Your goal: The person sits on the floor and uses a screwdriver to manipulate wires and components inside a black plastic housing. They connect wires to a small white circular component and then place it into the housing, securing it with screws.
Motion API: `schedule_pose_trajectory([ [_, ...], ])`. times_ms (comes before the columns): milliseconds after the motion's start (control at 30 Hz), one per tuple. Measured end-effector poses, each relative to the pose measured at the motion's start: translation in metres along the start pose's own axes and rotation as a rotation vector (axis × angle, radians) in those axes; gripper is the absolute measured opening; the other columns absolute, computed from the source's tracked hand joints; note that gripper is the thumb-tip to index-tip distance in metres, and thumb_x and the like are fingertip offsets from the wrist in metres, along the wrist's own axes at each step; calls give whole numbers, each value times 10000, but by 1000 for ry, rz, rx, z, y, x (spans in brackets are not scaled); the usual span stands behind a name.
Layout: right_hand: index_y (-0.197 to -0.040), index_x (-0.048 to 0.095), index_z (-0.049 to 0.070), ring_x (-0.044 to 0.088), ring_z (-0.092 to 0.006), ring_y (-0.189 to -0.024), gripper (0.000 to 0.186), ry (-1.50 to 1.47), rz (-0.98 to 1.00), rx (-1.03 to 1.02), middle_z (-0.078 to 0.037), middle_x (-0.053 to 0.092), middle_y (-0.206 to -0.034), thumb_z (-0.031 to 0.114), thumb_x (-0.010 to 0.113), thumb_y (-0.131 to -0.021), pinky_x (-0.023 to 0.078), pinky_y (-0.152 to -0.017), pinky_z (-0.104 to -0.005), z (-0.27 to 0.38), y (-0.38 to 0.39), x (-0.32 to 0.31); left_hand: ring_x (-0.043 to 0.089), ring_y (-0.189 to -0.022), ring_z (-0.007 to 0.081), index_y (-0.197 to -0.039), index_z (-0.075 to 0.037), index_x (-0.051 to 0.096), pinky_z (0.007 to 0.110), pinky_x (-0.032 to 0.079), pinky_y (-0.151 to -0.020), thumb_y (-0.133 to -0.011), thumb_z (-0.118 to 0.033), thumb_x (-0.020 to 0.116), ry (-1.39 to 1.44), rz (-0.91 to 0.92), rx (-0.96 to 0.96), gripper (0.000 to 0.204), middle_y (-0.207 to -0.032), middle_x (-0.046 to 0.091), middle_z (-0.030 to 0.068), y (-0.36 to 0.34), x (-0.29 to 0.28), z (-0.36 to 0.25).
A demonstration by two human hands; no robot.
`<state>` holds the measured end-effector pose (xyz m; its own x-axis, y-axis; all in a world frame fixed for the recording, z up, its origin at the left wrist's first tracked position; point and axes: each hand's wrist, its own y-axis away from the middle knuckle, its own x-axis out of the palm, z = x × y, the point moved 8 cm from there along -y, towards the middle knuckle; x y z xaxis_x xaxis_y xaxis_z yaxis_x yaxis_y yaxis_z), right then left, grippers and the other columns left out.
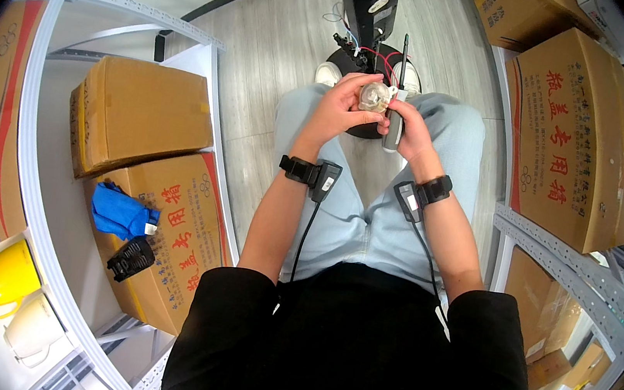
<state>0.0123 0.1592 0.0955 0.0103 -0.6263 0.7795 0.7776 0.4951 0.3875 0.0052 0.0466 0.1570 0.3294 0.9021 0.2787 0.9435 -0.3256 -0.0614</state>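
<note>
My left hand [340, 110] is closed around a round, clear-and-white plastic part [374, 97], its fingers and thumb at the rim. The part looks like a small lamp, but I cannot be sure. In my right hand [413, 135] lies a screwdriver with a grey handle [392, 136], its long dark shaft pointing away from me. The right fingertips also reach the right edge of the round part. Just beyond both hands stands a black upright device [365, 3], with thin red and blue wires hanging out near its lower part.
On the left rack, cardboard boxes [151, 113] carry a blue cloth [121, 212] and a black plastic piece [131, 258]. Yellow [10, 276] and white [35, 325] cups stand lower left. More boxes [568, 141] fill the right rack. Cables run from my wristbands.
</note>
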Motion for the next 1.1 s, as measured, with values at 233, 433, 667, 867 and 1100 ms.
schedule_pose_trajectory([
  [233, -875, 574, 39, 510, -131, -558, 190, -75, 73, 74, -45, 555, -653, 203, 509, -947, 427, -519, -267, -5, -1, 5, 615, -1022, 188, -1401, -9, 396, 325, 500, -897, -768, 100, 702, 36, 12, -31, 712, -1181, 587, 132, 1, 4, -4],
  [433, -914, 579, 40, 524, -119, -584, 175, -57, 54, 95, -37, 566, -692, 199, 522, -958, 445, -540, -257, -9, -4, 0, 601, -1061, 189, -1383, -7, 408, 324, 496, -916, -762, 96, 713, 49, -5, -25, 699, -1200, 581, 138, 1, 2, -4],
  [667, -995, 579, 43, 557, -96, -667, 118, 48, 59, -44, -26, 592, -804, 148, 583, -940, 480, -587, -262, -1, -5, -2, 599, -1065, 188, -1363, -8, 424, 318, 498, -915, -763, 94, 716, 104, -33, -48, 675, -1180, 588, 136, 2, 2, -5],
  [867, -975, 577, 43, 552, -110, -656, 108, 39, 4, -36, -30, 586, -780, 145, 574, -940, 474, -586, -264, -2, -3, 1, 602, -1055, 186, -1356, -10, 434, 316, 497, -910, -761, 81, 725, 74, -57, -25, 669, -1165, 594, 132, 2, -2, -3],
  [1100, -897, 565, 43, 519, -132, -577, 194, -3, 89, -25, -48, 558, -668, 216, 515, -969, 434, -542, -255, -2, -3, 2, 598, -1060, 181, -1345, -9, 459, 319, 491, -914, -753, 96, 716, 86, 14, -52, 654, -1178, 598, 124, 2, 6, -7],
])
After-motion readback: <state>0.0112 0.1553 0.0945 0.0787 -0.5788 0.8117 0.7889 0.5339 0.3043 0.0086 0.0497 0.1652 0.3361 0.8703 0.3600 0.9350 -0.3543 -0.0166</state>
